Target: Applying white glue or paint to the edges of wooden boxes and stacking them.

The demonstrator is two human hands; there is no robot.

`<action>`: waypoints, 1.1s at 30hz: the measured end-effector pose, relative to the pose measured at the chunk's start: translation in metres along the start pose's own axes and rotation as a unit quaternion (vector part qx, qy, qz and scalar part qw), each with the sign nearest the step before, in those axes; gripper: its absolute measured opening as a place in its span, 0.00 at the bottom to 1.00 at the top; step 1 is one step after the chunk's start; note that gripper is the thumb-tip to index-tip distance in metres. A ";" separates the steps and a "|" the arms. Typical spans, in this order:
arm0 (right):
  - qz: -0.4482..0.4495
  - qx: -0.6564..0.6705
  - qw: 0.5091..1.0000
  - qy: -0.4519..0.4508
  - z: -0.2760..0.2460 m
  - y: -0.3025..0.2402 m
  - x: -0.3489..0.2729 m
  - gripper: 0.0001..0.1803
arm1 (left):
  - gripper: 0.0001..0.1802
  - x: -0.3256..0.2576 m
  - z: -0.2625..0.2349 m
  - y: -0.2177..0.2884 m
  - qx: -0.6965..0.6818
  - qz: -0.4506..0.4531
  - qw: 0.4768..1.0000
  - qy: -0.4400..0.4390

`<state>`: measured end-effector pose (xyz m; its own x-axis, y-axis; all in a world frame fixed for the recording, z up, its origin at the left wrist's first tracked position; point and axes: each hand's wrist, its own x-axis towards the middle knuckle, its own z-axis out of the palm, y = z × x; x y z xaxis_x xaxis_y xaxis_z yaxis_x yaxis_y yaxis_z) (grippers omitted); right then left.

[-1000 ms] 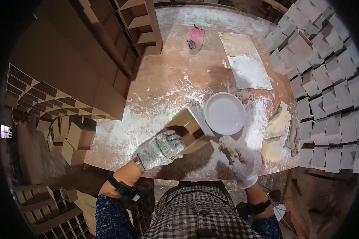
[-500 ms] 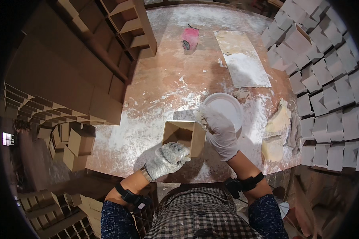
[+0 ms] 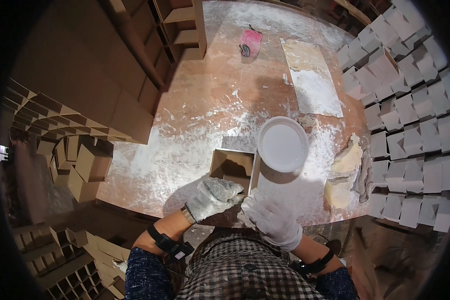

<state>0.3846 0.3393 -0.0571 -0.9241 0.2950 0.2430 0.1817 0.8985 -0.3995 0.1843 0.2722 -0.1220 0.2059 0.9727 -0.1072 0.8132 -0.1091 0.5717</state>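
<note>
Near the table's (image 3: 210,100) front edge, a small open cardboard box (image 3: 233,167), brown, standing open side up on the powder-dusted reddish top, touching the white round bowl (image 3: 283,145) just to its right

Left hand (image 3: 213,197), in a grey knit glove, lying on the box's near rim, fingers curled over the edge; grip closed on that rim

Right hand (image 3: 271,217), in a white glove, just beside the left one at the box's near right corner, fingers bent down toward the table edge; grip narrow, contact with the box hard to tell, no clear hold on anything

Dark bands on both wrists, blue sleeves and a checked shirt at the lower edge of the view

Toward the table's right edge, two pale yellowish lumps (image 3: 346,160) next to a crumpled grey cloth (image 3: 362,172)

At the far right part of the top, a flat pale board (image 3: 312,77) smeared with white powder; at the far edge, a pink object (image 3: 250,42) with something dark on it

Beyond the right edge, rows of grey-white folded boxes (image 3: 410,125) stacked close together

Beyond the left edge, piles of brown cardboard boxes and flat sheets (image 3: 85,165), well apart from both hands
</note>
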 end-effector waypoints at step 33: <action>0.315 -0.185 0.927 -0.083 0.024 0.133 0.021 0.10 | 0.15 -0.009 -0.018 0.025 -0.414 -0.092 0.905 0.013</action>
<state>0.3812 0.4576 -0.1261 -0.6280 0.7733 -0.0875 0.7782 0.6232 -0.0771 0.1935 0.2648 -0.0921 0.0871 0.9645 -0.2492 0.1426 0.2356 0.9613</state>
